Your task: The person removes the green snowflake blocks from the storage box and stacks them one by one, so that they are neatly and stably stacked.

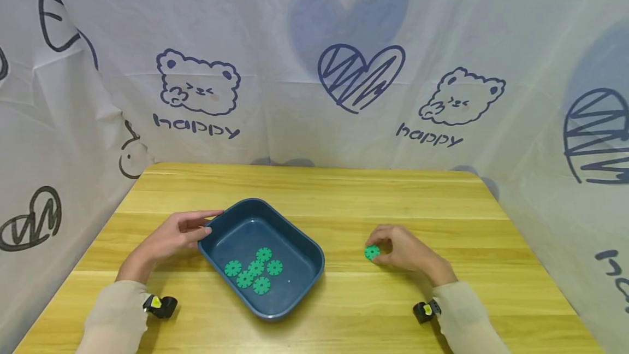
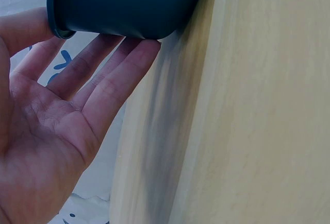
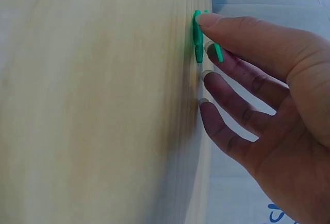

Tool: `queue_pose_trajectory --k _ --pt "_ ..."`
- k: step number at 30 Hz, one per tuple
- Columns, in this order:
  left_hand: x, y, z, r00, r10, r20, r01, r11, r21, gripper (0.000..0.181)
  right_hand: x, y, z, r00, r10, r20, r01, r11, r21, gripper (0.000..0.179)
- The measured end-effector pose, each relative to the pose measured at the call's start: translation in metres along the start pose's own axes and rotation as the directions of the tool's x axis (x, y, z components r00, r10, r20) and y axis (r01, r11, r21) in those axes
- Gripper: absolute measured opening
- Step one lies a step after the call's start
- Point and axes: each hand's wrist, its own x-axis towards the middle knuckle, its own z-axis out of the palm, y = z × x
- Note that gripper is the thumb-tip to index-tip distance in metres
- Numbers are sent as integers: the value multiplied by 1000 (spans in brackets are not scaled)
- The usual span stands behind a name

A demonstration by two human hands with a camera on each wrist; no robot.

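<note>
A dark blue plastic tray (image 1: 236,242) lies at an angle on the table, left of the middle. My left hand (image 1: 169,236) grips its left corner, thumb at the rim and fingers against the outer wall (image 2: 124,7), as the left wrist view shows. Several green notched interlocking discs (image 1: 261,285) lie in the tray, some overlapping. To the right of the tray, my right hand (image 1: 405,247) pinches a green notched disc (image 1: 371,253) between thumb and fingertips. In the right wrist view, another green sliver (image 3: 219,54) shows by the index finger; whether it is a second disc I cannot tell.
The wooden table (image 1: 354,195) reaches back to a white curtain (image 1: 275,31) printed with bears and hearts. More of this cloth hangs at both sides. Dark wrist cameras (image 1: 164,307) are worn on both forearms, over pale sleeves (image 1: 118,316).
</note>
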Motion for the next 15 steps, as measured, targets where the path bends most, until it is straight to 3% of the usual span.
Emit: queue_pose_trajectory --k 15 --pt "0 -1 0 1000 -2 1 2 1000 1 51 1 2 1 999 -37 15 37 999 2 25"
